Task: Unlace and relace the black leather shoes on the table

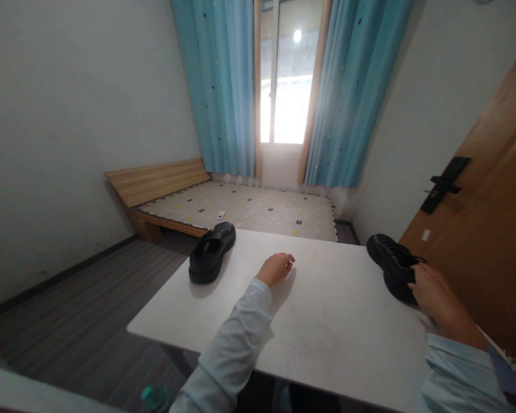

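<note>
Shoe (393, 265), black and laced, sits at the right edge of the tabletop (327, 321), toe pointing away toward the wall. Its heel end is covered by the right hand (427, 289), which rests against the collar with fingers curled over it; whether the fingers truly clamp the shoe or only touch it cannot be told, since the fingertips are hidden behind the hand. The upper looks matte and slightly ribbed, the sole thick and rounded.

The left hand (276, 268) lies near the middle of the tabletop, loosely curled, holding nothing, knuckles up. Both arms wear pale blue sleeves, soft and creased; the right sleeve is cut off by the frame's corner, where a patch is blurred out.

A second shoe (211, 251), a black slip-on with a smooth leathery sheen and an open mouth, stands at the far left corner of the tabletop, well apart from both hands. The tabletop is white, flat and matte, faintly smudged.

Beyond it, a low wooden bed (155, 183) carries a patterned mattress with a small white object on it, too small to identify. Blue curtains (219, 86) flank a glaring window. A brown door (490, 201) with a dark handle stands at right. Below the tabletop's near edge a greenish bottle top (153, 397) shows, mostly cut off.
</note>
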Motion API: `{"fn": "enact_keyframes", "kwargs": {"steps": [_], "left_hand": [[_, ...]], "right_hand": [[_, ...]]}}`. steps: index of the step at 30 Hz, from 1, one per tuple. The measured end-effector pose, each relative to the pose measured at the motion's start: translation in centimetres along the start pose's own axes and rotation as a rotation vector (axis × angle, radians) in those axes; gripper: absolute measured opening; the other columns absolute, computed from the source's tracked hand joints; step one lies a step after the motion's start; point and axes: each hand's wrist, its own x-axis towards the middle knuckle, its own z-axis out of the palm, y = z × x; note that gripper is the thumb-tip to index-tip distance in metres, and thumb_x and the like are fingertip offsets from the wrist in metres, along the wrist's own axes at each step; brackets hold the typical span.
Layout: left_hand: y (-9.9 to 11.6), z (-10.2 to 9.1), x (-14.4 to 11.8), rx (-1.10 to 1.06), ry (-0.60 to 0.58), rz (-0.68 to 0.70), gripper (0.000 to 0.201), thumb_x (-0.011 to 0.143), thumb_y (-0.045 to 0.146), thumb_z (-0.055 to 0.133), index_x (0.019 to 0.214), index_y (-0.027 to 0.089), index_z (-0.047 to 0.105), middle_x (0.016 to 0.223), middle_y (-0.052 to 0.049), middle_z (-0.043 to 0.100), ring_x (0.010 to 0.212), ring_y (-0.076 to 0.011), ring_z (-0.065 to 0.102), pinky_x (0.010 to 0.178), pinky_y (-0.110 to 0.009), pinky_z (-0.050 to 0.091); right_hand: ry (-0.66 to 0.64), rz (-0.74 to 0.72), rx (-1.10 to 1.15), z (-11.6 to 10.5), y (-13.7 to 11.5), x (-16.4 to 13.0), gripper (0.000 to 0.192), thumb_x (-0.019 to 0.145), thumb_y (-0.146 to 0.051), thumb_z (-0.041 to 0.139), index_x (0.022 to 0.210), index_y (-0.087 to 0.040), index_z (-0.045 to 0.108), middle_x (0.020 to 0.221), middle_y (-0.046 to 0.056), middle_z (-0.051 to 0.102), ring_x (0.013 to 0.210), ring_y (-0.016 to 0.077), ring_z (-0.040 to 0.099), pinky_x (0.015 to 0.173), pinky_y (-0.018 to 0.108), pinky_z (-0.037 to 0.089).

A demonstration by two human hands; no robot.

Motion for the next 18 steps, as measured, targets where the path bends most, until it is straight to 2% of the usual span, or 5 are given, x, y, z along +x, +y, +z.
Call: {"fn": "enact_keyframes", "kwargs": {"steps": [3, 7, 13, 15, 18], "left_hand": [[0.1, -0.2, 0.0, 0.018, -0.001, -0.006, 0.028, 0.084, 0.017, 0.045, 0.102, 0.019, 0.066, 0.094, -0.007, 0.067, 0.083, -0.0162, 0.063, 0.082, -0.028, 0.049], [0.2, -0.7, 0.0, 0.071, 0.038, -0.065, 0.027, 0.085, 0.018, 0.044, 0.102, 0.021, 0.065, 0.099, -0.006, 0.067, 0.087, -0.016, 0.063, 0.083, -0.027, 0.048], [-0.1, -1.1, 0.0, 0.189, 0.141, -0.169, 0.024, 0.087, 0.018, 0.044, 0.1, 0.022, 0.064, 0.099, -0.006, 0.066, 0.093, -0.0187, 0.06, 0.085, -0.032, 0.044], [-0.1, -1.1, -0.1, 0.206, 0.164, -0.193, 0.023, 0.087, 0.02, 0.045, 0.099, 0.022, 0.064, 0.097, -0.006, 0.066, 0.093, -0.0198, 0.059, 0.085, -0.033, 0.043], [-0.3, -1.4, -0.1, 0.221, 0.207, -0.227, 0.021, 0.087, 0.022, 0.045, 0.097, 0.021, 0.064, 0.096, -0.007, 0.065, 0.094, -0.0213, 0.057, 0.085, -0.035, 0.041]], "right_hand": [[-0.125, -0.094, -0.091, -0.6, -2.9, 0.4, 0.03, 0.076, -0.011, 0.052, 0.105, -0.008, 0.058, 0.102, 0.024, 0.064, 0.091, 0.0307, 0.062, 0.079, 0.04, 0.047], [-0.167, -0.278, 0.051, -1.3, -9.5, 0.8, 0.035, 0.08, -0.008, 0.045, 0.113, -0.01, 0.057, 0.112, 0.019, 0.063, 0.1, 0.0248, 0.062, 0.085, 0.036, 0.047], [-0.264, -0.509, 0.153, -1.9, -19.9, -0.5, 0.024, 0.086, -0.009, 0.043, 0.102, -0.015, 0.06, 0.096, 0.01, 0.067, 0.087, 0.0192, 0.065, 0.076, 0.031, 0.049], [-0.289, -0.582, 0.177, -1.4, -22.0, -1.3, 0.023, 0.087, -0.007, 0.042, 0.1, -0.014, 0.06, 0.092, 0.01, 0.068, 0.085, 0.0181, 0.065, 0.075, 0.029, 0.048], [-0.305, -0.66, 0.158, -0.2, -23.7, -2.6, 0.025, 0.085, -0.003, 0.042, 0.099, -0.014, 0.061, 0.089, 0.008, 0.068, 0.082, 0.0176, 0.064, 0.075, 0.029, 0.047]]}}
